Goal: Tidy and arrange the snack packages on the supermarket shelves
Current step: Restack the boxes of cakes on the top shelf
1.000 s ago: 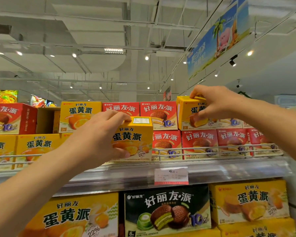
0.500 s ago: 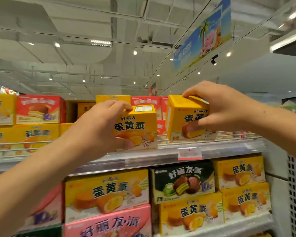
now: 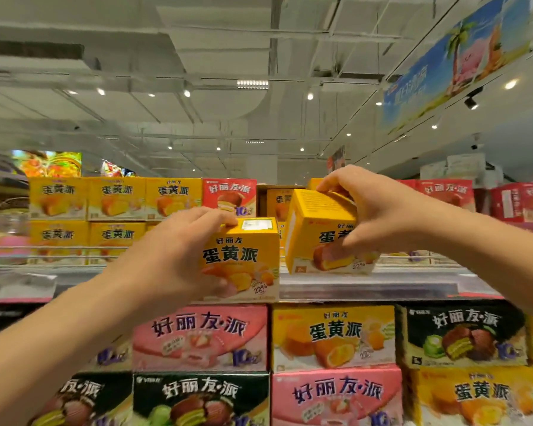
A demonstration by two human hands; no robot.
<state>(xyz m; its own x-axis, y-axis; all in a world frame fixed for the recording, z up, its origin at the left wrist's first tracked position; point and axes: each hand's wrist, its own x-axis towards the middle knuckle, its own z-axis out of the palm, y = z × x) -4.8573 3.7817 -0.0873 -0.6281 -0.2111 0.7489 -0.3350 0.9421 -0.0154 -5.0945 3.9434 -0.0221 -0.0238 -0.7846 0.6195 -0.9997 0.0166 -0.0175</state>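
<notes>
Gripping a yellow box apiece, both hands are raised in front of the top shelf [image 3: 366, 284]. Left hand [image 3: 170, 259] is curled round the left yellow box [image 3: 243, 259]: fingers over its top left edge, thumb pressed low on the printed front. Box upright, front facing the camera, in front of the shelf's front lip and overlapping it.

Right hand [image 3: 379, 216] clamps the right yellow box [image 3: 317, 238]: fingers over the top back edge, thumb on the front face near the cake picture. This box is tilted, top leaning back, a side panel turned toward the camera. Its lower edge sits about at the shelf's front rail; whether it touches cannot be told, the view is blurred there.

The two boxes are just beside each other, a narrow gap between, and the hands are apart.

Behind, along the top shelf: stacked yellow boxes [image 3: 86, 216] toward the left end, a red box [image 3: 228, 196] near the middle, more red boxes [image 3: 446, 192] toward the right end.

Lower shelf, under the front lip: a pink box [image 3: 200, 336], a large yellow box [image 3: 333, 336], a black box [image 3: 462, 333], more rows below.

Overhead, a blue hanging banner [image 3: 453, 59] at upper right.
</notes>
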